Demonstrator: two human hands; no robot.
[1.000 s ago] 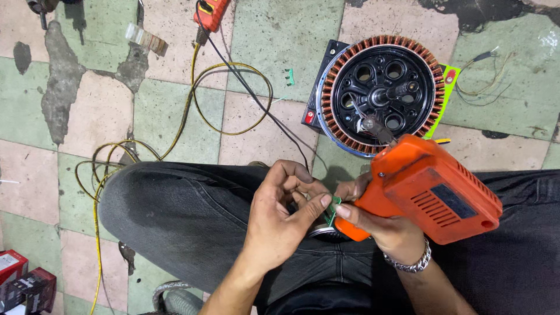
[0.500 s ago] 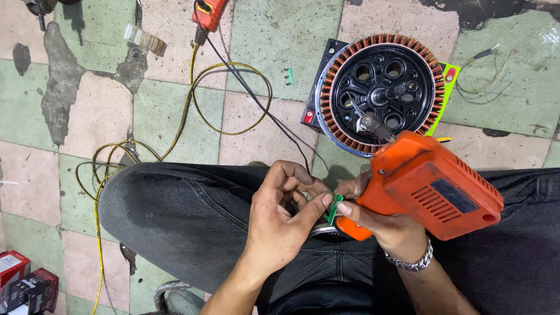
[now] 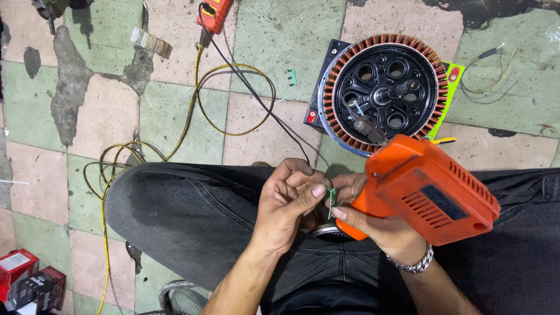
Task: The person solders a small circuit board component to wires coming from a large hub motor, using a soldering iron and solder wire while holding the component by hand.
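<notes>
Here, no open container shows; two small boxes (image 3: 29, 280), red and dark, sit shut at the floor's lower left corner, so their contents stay hidden. Since a second ago, little has changed: your hands hold the same place over your lap, the fingers have only shifted slightly on the small part, and the motor and wires lie where they did.

Your left hand (image 3: 289, 204) and right hand (image 3: 373, 224) meet together above your dark trousers (image 3: 186, 216). Between the fingertips of both you pinch a tiny green board (image 3: 331, 201), thin and seen edge-on; its details are too small to tell. Your right hand also grips the handle of an orange drill (image 3: 431, 189), whose body slants toward the lower right. A black wire (image 3: 262, 99) runs from your left fingers up to an orange tool (image 3: 214, 14) at the top edge.

Just beyond the drill, a round stator (image 3: 385, 93) with copper windings and a black hub lies on the tiled floor (image 3: 280, 35). Yellow wire (image 3: 198, 99) loops across the tiles to your left
</notes>
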